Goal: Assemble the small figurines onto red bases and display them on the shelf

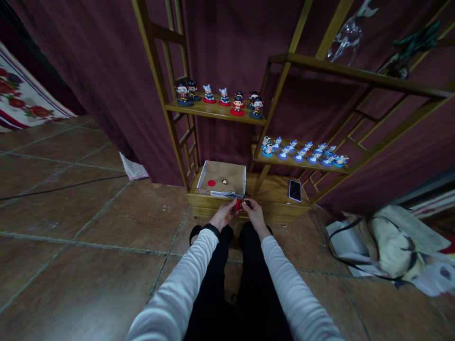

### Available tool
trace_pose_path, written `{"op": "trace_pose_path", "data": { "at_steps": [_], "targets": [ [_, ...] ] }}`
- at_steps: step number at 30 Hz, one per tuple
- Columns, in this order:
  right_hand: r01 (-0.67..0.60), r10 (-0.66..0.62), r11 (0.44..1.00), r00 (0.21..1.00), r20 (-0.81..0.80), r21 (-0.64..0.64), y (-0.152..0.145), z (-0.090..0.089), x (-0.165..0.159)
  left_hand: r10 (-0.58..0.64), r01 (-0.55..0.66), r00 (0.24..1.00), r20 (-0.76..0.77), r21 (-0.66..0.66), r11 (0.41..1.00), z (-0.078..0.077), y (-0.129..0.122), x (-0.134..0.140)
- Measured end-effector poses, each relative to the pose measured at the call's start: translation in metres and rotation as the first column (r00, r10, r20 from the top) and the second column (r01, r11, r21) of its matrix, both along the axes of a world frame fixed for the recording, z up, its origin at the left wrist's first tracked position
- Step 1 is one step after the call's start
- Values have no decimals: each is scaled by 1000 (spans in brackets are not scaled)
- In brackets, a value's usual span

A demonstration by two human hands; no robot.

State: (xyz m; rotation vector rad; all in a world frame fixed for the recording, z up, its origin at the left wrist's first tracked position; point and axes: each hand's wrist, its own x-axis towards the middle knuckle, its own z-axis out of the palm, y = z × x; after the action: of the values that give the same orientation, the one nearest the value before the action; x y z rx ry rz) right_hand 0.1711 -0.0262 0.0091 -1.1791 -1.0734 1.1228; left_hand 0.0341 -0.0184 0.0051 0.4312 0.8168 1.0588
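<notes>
Left hand (pixel 223 214): fingers closed about a red piece (pixel 238 204), at the near edge of the tray.
Right hand (pixel 254 212): fingertips pinching a small dark-haired figurine (pixel 245 203), just beside the red piece; whether the two parts touch cannot be told.
Figurine, appearance: black hair, pale face, some red below; finer detail too small to read.
Floor (pixel 88 284): brown tiles with pale joints, stretching wide to the left of the legs; to the right, a narrower stretch up to heaped bags (pixel 394 241).
Base ledge (pixel 273 214): wooden, low, front edge just beyond the shoes.
Tray (pixel 235 171): shallow cardboard, white rim, at the ledge's left end; near wall close to both hands; inside, a red disc (pixel 211 183) and a small figure head (pixel 224 181), apart.
Phone (pixel 295 190): flat near the ledge's right end, well apart from the tray, wood surface between.
Right shelf: blue-and-white figurines (pixel 300 154) in two rows, close to the front edge.
Left shelf: figurines on red or dark bases (pixel 223 97), gaps between groups.
Curtain (pixel 227 47): maroon, behind the frame.
</notes>
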Motion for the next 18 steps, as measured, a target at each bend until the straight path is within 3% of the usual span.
{"op": "trace_pose_path", "data": {
  "at_steps": [6, 18],
  "targets": [
    [21, -25, 999, 993, 117, 37, 1, -4, 1, 6, -6, 1000, -10, 4, 1000, 2, -1, 0],
    [6, -14, 999, 983, 182, 45, -4, 2, -1, 12, -13, 996, -88, -10, 1000, 2, 0, -1]
  ]
}}
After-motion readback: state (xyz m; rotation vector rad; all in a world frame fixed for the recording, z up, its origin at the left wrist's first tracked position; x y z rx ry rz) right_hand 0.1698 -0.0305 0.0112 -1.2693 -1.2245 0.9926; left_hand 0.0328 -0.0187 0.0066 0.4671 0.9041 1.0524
